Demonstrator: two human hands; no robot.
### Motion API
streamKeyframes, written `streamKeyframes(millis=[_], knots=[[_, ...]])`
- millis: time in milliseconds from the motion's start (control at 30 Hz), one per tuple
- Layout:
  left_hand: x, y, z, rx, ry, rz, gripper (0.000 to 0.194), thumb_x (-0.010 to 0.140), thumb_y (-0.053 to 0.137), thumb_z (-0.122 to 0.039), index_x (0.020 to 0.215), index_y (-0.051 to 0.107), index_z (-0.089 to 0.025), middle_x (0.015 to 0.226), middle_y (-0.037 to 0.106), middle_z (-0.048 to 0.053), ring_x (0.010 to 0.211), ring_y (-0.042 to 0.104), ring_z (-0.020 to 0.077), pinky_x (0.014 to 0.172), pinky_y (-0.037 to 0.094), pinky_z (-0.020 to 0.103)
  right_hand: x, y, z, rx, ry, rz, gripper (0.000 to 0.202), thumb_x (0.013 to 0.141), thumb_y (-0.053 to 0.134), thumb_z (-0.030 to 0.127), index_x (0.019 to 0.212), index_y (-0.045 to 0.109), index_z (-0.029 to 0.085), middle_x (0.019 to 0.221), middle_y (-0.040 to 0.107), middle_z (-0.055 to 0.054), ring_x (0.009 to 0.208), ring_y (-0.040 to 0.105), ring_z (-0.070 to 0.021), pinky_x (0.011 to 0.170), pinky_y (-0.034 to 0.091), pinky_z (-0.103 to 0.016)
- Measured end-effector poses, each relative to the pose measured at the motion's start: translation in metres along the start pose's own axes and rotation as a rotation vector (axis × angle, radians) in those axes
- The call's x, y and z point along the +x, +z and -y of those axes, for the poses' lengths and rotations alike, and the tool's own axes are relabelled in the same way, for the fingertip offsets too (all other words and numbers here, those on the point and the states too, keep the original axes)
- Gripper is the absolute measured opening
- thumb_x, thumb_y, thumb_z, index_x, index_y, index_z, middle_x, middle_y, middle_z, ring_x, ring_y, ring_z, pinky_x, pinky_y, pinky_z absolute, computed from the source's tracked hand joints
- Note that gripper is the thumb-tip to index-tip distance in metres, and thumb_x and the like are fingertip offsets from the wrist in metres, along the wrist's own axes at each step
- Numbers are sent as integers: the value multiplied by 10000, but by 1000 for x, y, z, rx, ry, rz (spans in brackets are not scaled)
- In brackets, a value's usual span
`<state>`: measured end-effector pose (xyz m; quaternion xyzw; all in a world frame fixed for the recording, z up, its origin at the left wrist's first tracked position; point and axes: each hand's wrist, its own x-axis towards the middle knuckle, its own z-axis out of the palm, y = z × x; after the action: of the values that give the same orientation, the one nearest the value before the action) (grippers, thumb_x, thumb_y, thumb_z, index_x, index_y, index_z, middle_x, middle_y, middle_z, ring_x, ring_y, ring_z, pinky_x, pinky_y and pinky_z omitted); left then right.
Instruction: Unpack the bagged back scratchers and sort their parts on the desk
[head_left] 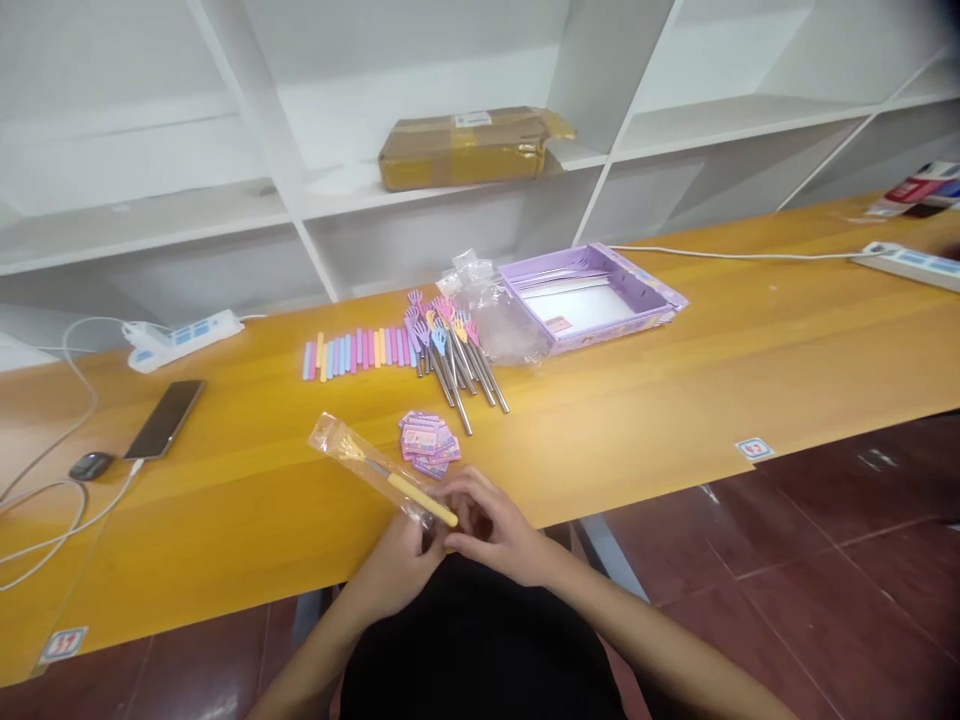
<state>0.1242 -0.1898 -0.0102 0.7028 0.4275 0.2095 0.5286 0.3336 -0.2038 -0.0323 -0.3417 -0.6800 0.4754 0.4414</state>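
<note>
A yellow back scratcher [422, 499] lies inside a clear plastic sleeve [325, 432], slanting from the table toward my lap. My left hand [401, 560] closes on the sleeve's near end from below. My right hand [491, 525] has its fingers curled at the same end, beside the tip of the yellow handle; what its fingertips pinch is partly hidden. Just beyond the hands is a small pile of pink and purple cards [429, 442]. Behind it lie several back scratchers [454, 355] with metal rods and coloured claw heads, and a row of coloured handles [360, 351].
A purple tray box [615, 325] stands behind, with loose clear bags [502, 315] against its left side. At left are a phone [165, 418], a black mouse [92, 466], cables and a power strip [187, 340]. A taped cardboard box [461, 155] sits on the shelf.
</note>
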Motion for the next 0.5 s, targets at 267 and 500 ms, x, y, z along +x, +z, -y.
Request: streamKeyframes(millis=[267, 500], knots=[[-4, 3, 12, 72, 137, -71, 348, 945, 636, -264, 1284, 685, -205, 1194, 743, 106, 1120, 672, 278, 1204, 430, 495, -1, 21, -12, -191, -173, -162, 384, 1002, 680, 152, 1353, 603, 288, 1212, 590, -112, 1029, 654, -238, 792, 618, -352], [4, 3, 16, -311, 57, -177, 400, 1056, 577, -511, 952, 728, -155, 883, 716, 55, 811, 662, 190, 814, 551, 313, -3, 25, -15, -240, -169, -181, 531, 968, 640, 93, 1449, 514, 279, 1290, 549, -133, 760, 603, -149, 575, 567, -276]])
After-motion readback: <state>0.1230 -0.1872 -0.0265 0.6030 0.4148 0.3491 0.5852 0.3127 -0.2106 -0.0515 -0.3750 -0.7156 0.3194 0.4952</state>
